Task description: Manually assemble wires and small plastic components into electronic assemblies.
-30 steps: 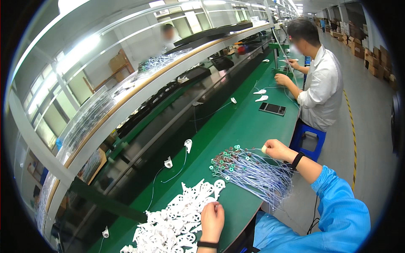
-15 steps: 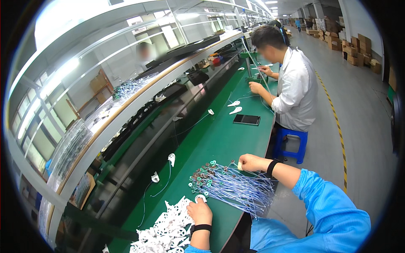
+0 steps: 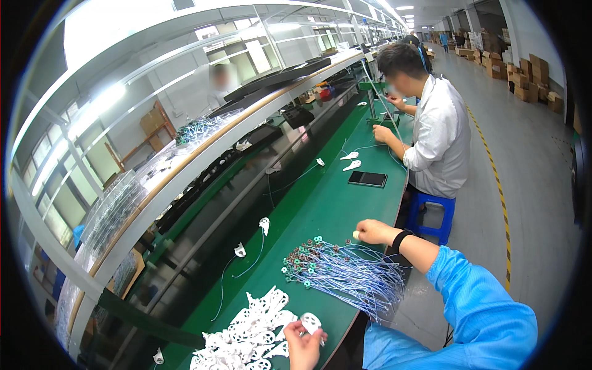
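My left hand (image 3: pixel 302 350) grips a small white plastic part (image 3: pixel 311 321), rounded with openings in it, between thumb and fingers. Beside it on the green bench lies a heap of similar white parts (image 3: pixel 246 333). My right hand (image 3: pixel 377 232) is closed in a pinch just beyond the far right end of a bundle of blue-white cables (image 3: pixel 354 280). Whatever its fingertips hold is too small to make out; a pale cover shows on one fingertip. Small green and brown rings sit at the cables' left ends.
Two white parts with cables, one a white housing (image 3: pixel 264 226), lie left of the bundle. Farther along the green bench (image 3: pixel 320 213) is a dark phone (image 3: pixel 367 179). A co-worker (image 3: pixel 439 132) sits on a blue stool (image 3: pixel 431 216). A shelf (image 3: pixel 203 154) runs along the left.
My left hand has drawn back from the heap toward me, now with a white part lifted in its fingers. The right hand has shifted only slightly, and the view has moved a little.
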Motion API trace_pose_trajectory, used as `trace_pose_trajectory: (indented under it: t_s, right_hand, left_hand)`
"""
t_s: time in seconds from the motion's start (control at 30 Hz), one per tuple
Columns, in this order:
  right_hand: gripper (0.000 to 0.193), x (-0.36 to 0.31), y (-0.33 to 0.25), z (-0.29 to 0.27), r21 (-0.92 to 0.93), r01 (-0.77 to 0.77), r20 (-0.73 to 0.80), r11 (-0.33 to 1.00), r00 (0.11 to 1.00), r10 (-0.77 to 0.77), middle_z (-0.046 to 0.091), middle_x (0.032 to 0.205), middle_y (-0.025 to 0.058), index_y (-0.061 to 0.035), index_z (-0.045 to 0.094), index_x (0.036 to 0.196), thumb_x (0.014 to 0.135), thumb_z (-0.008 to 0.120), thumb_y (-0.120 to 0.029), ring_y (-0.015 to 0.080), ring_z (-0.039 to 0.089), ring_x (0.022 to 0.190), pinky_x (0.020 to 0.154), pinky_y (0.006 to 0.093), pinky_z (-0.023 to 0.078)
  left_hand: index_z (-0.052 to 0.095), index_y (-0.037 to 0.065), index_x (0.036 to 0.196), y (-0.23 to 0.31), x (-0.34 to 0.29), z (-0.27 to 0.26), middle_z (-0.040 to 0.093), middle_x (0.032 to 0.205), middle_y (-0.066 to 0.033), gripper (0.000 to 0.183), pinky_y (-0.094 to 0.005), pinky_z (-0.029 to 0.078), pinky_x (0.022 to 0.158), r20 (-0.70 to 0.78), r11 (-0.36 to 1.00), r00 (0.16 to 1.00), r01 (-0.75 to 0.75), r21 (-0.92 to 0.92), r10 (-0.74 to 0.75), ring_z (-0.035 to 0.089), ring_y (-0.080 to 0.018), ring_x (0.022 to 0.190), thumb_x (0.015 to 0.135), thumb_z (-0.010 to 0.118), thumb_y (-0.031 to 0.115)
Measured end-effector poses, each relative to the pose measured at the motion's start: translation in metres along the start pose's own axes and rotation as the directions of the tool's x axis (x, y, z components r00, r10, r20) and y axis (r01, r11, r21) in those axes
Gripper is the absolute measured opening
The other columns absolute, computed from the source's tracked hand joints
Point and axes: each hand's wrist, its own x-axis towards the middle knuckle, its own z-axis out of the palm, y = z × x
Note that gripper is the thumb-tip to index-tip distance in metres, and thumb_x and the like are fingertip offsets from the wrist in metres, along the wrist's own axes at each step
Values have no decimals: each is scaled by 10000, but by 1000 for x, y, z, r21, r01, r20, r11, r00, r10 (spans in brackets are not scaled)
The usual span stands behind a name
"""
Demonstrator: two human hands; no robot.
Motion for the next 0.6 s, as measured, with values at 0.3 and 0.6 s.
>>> trace_pose_trajectory:
  t_s: [0.3,0.6]
  right_hand:
    - [410,19,-8,28,-185,-99,21,978,994,105,670,948,216,25,673,971,741,735,-308,333,642,928,809,394,493]
    - [132,-12,-56,-20,625,13,-71,780,997,40,555,666,12,-60,552,863,843,636,-159,68,448,504,405,231,318]
  left_hand:
    - [302,-11,1295,-28,-79,-20,546,951,-119,471,-253,495,625,106,978,987,135,-156,-120,592,-153,707,879,517,-59]
    - [395,13,1147,-30,-84,-31,573,785,-79,275,-249,488,602,138,948,979,179,-262,-147,575,-137,644,901,515,-21]
